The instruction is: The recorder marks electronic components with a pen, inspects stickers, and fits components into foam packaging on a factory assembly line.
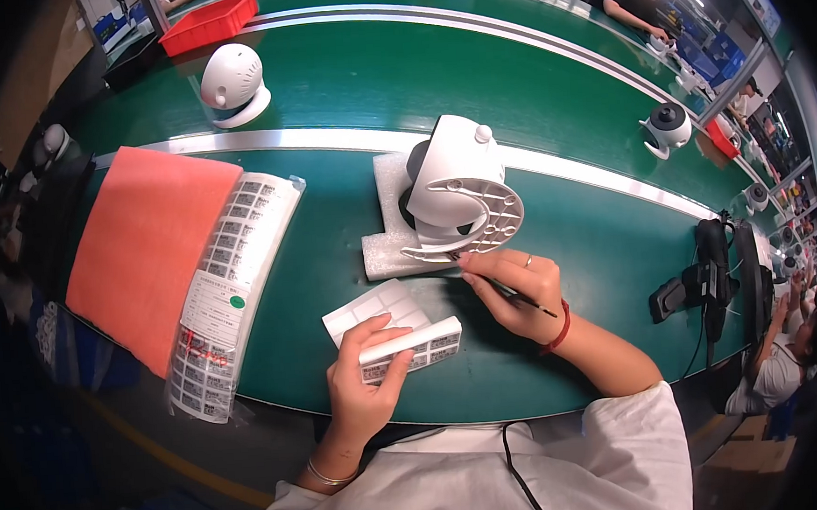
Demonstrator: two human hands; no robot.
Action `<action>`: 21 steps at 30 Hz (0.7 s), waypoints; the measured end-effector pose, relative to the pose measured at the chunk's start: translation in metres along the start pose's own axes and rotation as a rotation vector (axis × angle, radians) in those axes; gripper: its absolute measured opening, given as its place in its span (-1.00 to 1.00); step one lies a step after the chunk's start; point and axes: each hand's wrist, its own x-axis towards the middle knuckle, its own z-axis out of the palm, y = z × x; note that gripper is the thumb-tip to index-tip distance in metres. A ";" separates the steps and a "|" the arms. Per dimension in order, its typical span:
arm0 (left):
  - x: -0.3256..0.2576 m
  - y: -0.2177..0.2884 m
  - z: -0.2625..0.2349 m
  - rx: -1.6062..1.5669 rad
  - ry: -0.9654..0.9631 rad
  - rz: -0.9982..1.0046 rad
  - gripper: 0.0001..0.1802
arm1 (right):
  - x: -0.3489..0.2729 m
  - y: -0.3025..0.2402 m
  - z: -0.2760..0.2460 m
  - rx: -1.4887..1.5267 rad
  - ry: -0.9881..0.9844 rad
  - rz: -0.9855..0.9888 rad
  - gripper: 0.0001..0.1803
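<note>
Nearest to me, a white shirt [477, 461] covers the person at work, a black cord [525, 472] running down its front. Past it spreads the green surface [594, 234]. Off to the person's left lies an orange sheet [146, 252], with a long label pack [240, 256] along its right side. Around the middle, straight ahead of the person, a white device [459, 163] sits tipped, the ribbed underside of its base turned this way, against pale foam [385, 256]. Bent close to it, the right hand [528, 294] pinches a thin dark tool [533, 306], fingertips together at the base's lower rim; whether the tip touches, I cannot tell. Lower and leftward, the left hand [362, 381] grips a curled label sheet [444, 340] between thumb and fingers, dark printed labels facing up, a pale gridded piece [374, 306] just behind; whether the two are joined, I cannot tell. Smallest are a red band [559, 330] on the right wrist and a ring [528, 260] on a right finger.
</note>
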 end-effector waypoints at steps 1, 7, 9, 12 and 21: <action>0.000 0.000 0.000 0.000 0.002 0.003 -0.53 | -0.001 0.000 0.001 0.037 0.017 0.048 -0.76; -0.001 -0.002 0.000 -0.020 -0.001 -0.012 -0.53 | -0.009 0.002 0.006 0.200 0.053 0.223 -0.75; -0.001 -0.001 -0.001 -0.024 -0.001 -0.010 -0.53 | -0.009 0.001 0.007 0.099 0.092 0.069 -0.76; -0.001 0.001 0.000 -0.030 -0.004 0.000 -0.53 | -0.003 0.000 0.007 -0.199 0.048 -0.177 -0.72; -0.001 0.002 0.000 -0.039 -0.003 -0.012 -0.55 | -0.002 -0.021 -0.001 -0.539 -0.100 -0.168 -0.68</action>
